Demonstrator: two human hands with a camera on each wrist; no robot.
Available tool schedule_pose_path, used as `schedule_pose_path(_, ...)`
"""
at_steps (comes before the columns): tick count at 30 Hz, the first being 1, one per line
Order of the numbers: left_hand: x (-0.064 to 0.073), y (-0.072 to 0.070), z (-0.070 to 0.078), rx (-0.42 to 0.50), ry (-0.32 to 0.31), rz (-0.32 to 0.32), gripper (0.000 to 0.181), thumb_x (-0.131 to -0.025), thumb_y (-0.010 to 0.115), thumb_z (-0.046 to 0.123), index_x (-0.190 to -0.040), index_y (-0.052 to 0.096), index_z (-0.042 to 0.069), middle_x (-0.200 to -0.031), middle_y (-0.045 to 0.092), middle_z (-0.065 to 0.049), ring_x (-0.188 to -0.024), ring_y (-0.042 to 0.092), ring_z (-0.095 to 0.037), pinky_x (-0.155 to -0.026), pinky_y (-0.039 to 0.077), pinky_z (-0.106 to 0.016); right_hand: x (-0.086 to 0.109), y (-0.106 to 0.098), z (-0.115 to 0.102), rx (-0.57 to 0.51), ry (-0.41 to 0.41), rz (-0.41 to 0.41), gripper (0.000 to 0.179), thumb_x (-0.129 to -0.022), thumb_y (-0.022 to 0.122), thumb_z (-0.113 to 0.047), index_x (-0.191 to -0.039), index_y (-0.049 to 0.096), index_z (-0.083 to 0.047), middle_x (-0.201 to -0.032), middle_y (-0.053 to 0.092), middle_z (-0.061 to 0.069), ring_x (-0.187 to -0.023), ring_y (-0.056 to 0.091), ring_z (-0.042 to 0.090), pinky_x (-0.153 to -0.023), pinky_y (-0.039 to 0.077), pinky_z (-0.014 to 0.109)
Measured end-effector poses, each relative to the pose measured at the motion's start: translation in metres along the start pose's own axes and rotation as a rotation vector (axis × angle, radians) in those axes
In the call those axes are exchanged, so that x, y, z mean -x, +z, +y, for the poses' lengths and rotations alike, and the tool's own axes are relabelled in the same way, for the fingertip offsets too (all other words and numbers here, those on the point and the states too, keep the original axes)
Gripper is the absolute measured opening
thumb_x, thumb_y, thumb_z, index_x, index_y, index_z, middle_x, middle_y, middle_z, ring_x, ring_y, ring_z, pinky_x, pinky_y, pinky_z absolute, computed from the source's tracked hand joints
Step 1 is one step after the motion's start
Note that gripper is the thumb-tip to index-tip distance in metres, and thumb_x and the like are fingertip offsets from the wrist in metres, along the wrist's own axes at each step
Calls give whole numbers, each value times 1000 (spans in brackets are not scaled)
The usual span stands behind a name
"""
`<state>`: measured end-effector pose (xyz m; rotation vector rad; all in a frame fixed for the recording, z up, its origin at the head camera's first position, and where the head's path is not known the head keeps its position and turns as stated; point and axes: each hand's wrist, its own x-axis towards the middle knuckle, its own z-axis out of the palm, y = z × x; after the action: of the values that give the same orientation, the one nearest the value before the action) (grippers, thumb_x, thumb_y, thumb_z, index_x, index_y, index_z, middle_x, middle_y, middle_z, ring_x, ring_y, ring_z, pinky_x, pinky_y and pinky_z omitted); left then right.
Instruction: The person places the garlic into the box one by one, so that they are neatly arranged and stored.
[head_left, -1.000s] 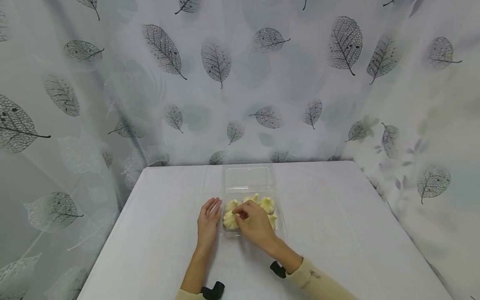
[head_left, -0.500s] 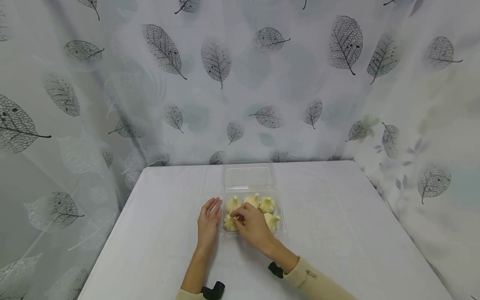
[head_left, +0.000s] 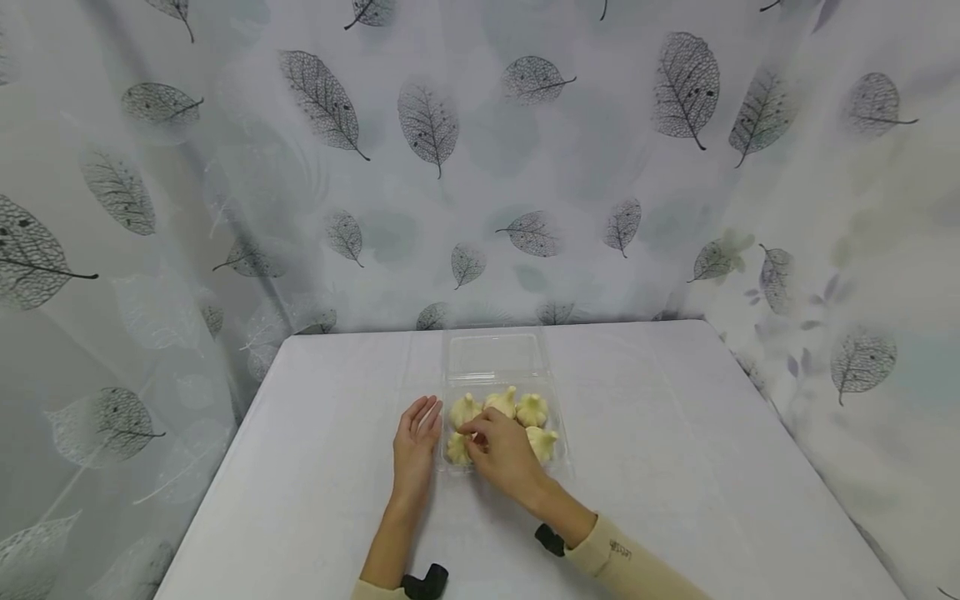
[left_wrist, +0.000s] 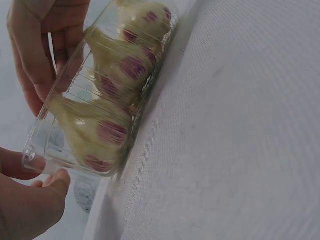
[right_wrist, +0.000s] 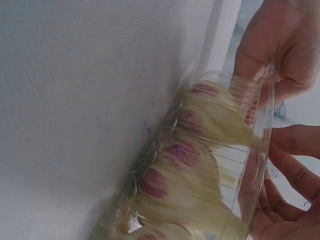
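A clear plastic clamshell box point(head_left: 555, 408) lies open on the table, its lid point(head_left: 495, 354) folded back. It holds several pale garlic bulbs point(head_left: 532, 411), purple-patched on their sides in both wrist views. My right hand point(head_left: 510, 454) reaches over the front of the box, thumb and forefinger at the stem of the front-left garlic bulb point(head_left: 457, 450). In the right wrist view the right hand's fingers point(right_wrist: 295, 140) meet that stem at the rim. My left hand point(head_left: 414, 446) lies along the box's left side, fingers fairly straight. The right hand covers the front middle of the box.
A white cloth covers the table point(head_left: 660, 450). Leaf-printed curtains point(head_left: 480, 167) hang behind it and at both sides. Black wrist mounts show near each sleeve point(head_left: 622, 558).
My right hand has shifted slightly left, and the front-left bulb sits a little differently. More of the front-right bulb shows now. The left hand stays in place.
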<state>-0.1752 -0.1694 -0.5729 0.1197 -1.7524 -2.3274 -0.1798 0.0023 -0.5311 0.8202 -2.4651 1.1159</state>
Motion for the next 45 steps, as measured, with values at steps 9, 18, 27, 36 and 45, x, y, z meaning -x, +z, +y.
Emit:
schedule_pose_path(9, -3, -5, 2, -45, 5, -4, 54, -106, 55, -1, -156, 34, -3, -159, 43, -20, -148, 43, -34, -110, 47, -15, -3, -15, 5, -27, 2, 73, 16, -83, 84, -1, -98, 80, -7, -94, 70, 3, -77, 70, 14, -67, 63, 24)
schedule_pose_path(18, -13, -5, 8, -185, -54, -71, 54, -109, 50, 6, -159, 31, -2, -160, 41, -22, -147, 43, -37, -124, 38, -39, -16, -58, 32, -58, 84, 174, 19, -89, 79, 1, -107, 78, -5, -104, 72, 7, -91, 72, 25, -79, 66, 42)
schedule_pose_path(27, -39, -1, 19, -306, -79, -100, 54, -110, 48, 11, -160, 30, -1, -160, 43, -19, -147, 45, -34, -125, 36, -50, -27, -84, 79, -42, 242, 216, 27, -94, 74, -3, -121, 74, -1, -120, 70, 17, -109, 68, 38, -95, 62, 52)
schedule_pose_path(36, -58, 6, 19, -301, -113, -111, 56, -111, 46, 10, -161, 27, -3, -163, 37, -20, -150, 40, -36, -127, 33, -50, -34, -90, 109, -66, 439, 97, 43, -102, 63, -12, -142, 60, 3, -138, 62, 26, -122, 64, 42, -101, 59, 54)
schedule_pose_path(45, -71, 14, 14, -313, -208, -121, 62, -108, 51, 16, -162, 27, -3, -164, 35, -22, -154, 30, -38, -130, 27, -51, -40, -89, 129, -104, 565, -73, 49, -103, 58, -15, -147, 52, 8, -137, 64, 26, -123, 65, 41, -100, 60, 52)
